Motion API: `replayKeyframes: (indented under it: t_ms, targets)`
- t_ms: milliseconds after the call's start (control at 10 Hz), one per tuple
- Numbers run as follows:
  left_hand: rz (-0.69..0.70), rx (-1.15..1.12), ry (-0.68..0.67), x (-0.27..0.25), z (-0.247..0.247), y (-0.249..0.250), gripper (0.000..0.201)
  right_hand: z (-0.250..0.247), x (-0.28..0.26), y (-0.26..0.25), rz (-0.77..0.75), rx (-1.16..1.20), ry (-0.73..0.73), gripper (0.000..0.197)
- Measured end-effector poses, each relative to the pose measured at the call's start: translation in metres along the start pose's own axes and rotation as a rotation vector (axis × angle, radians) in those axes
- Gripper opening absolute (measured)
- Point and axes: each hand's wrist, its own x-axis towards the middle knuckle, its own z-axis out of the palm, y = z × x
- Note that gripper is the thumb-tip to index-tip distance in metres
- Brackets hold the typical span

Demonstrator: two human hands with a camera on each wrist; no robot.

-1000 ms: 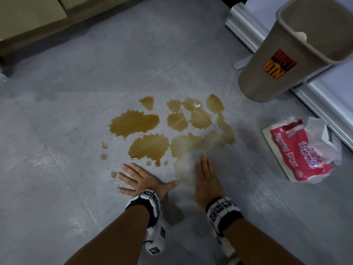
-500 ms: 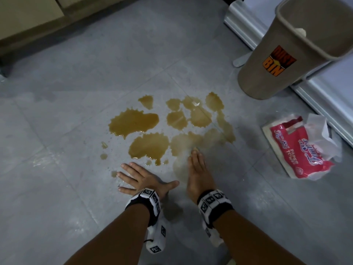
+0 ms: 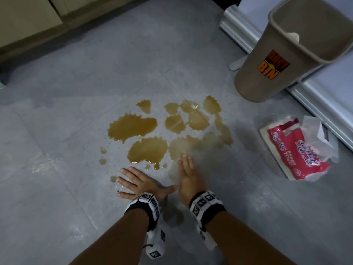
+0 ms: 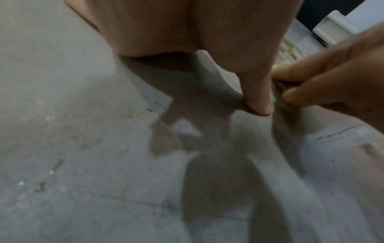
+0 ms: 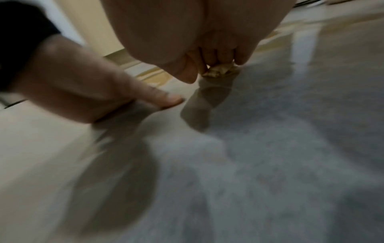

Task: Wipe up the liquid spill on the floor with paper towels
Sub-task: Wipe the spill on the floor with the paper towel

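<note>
A brown liquid spill (image 3: 133, 127) lies in several puddles on the grey tiled floor (image 3: 57, 188). My left hand (image 3: 137, 182) rests flat on the floor just short of the spill, fingers spread and holding nothing. My right hand (image 3: 188, 175) is beside it at the spill's near edge, over a smeared, paler patch. In the right wrist view its fingers curl round a small brown-soaked paper towel wad (image 5: 220, 70) pressed to the floor. The wad is hidden under the hand in the head view. A red paper towel pack (image 3: 298, 150) lies open on the right, a white sheet sticking out.
A beige dust bin (image 3: 277, 60) stands at the back right, beyond the towel pack. A white appliance base (image 3: 238, 29) runs along the right side. Cabinet fronts (image 3: 28, 22) line the far left. Bare floor stretches to the left and in front of my arms.
My right hand has slid left along the spill's near edge, closer to my left thumb. The left hand has stayed planted.
</note>
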Motion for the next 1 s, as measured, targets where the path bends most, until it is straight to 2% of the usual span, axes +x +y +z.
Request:
replayKeyframes:
  t_ms: [100, 200, 300, 400, 500, 600, 700, 800, 900, 1000]
  targets:
    - [-0.018, -0.015, 0.010, -0.002, -0.002, 0.002, 0.172, 0.018, -0.021, -0.007, -0.176, -0.047, -0.091, 0.085]
    - [0.010, 0.002, -0.032, 0.001, -0.003, -0.002, 0.179, 0.025, -0.038, 0.030, -0.159, 0.004, -0.087, 0.082]
    - [0.016, 0.008, -0.052, 0.004, -0.001, -0.005, 0.181, 0.015, -0.024, 0.046, -0.005, -0.012, 0.013, 0.086]
    - [0.011, 0.017, -0.042, 0.006, 0.001, -0.004, 0.180, 0.004, -0.004, 0.015, -0.005, -0.002, 0.029, 0.080]
    - [0.005, -0.002, 0.000, 0.005, 0.002, -0.001, 0.176, 0.008, -0.003, -0.007, -0.140, -0.057, -0.044, 0.080]
    - [-0.011, 0.007, 0.007, 0.006, 0.003, 0.000, 0.177, 0.019, -0.012, 0.001, -0.215, -0.061, -0.019, 0.063]
    - [-0.014, 0.037, 0.008, 0.004, 0.002, -0.002, 0.181, 0.022, -0.017, 0.017, -0.110, 0.013, 0.037, 0.051]
    - [-0.050, 0.064, 0.029, 0.004, 0.006, -0.007, 0.182, 0.008, -0.015, 0.012, -0.040, 0.002, -0.004, 0.028]
    - [-0.056, 0.075, 0.033, 0.003, 0.004, -0.003, 0.186, -0.005, -0.008, 0.006, 0.045, 0.015, -0.028, 0.026]
    - [0.047, 0.024, 0.043, 0.003, 0.005, 0.005, 0.188, -0.017, 0.002, 0.010, 0.075, 0.108, 0.151, 0.015]
